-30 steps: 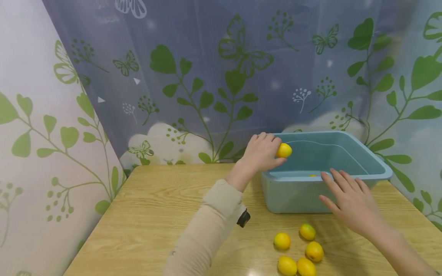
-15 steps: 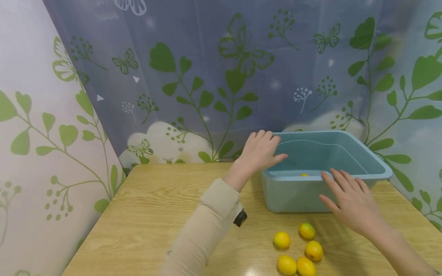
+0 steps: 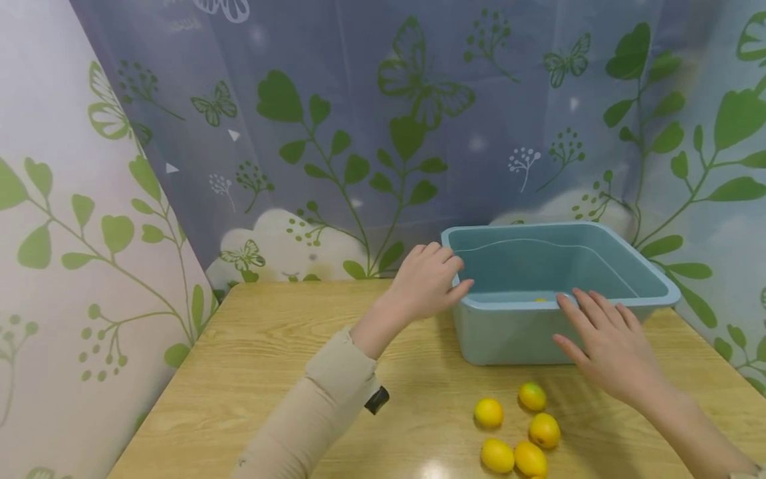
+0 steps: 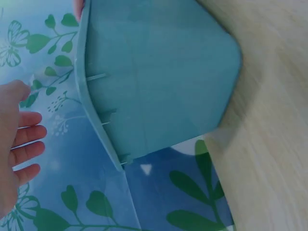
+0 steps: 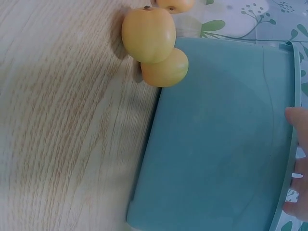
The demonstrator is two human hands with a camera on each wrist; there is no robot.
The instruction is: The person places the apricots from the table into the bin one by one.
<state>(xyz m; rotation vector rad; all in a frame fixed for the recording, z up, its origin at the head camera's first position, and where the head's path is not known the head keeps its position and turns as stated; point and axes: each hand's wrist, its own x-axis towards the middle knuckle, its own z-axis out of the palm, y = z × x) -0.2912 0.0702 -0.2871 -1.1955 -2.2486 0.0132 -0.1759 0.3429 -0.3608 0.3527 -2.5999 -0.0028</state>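
Note:
A blue-green plastic bin [image 3: 514, 339] stands on the wooden table. My left hand [image 3: 423, 283] holds nothing and hovers just outside the bin's left rim; its fingers [image 4: 29, 132] show spread and loose in the left wrist view. My right hand [image 3: 616, 352] is at the bin's front wall, its relaxed fingertips [image 5: 291, 115] right at the rim. Inside the bin, the top of a yellow fruit [image 3: 540, 300] barely shows behind the front rim. Several small yellow fruits [image 3: 544, 430] lie in a loose group on the table before the bin, one tinged green [image 3: 532, 396].
The wooden table [image 3: 269, 346] stretches out to the left of the bin. A printed curtain [image 3: 335, 133] with leaves and butterflies hangs right behind the table, and another patterned sheet [image 3: 78, 266] closes off the left side.
My left hand held a yellow fruit over the bin's left rim, then let it go. The hand has since drawn back left and down, empty. My right hand stays at the front rim.

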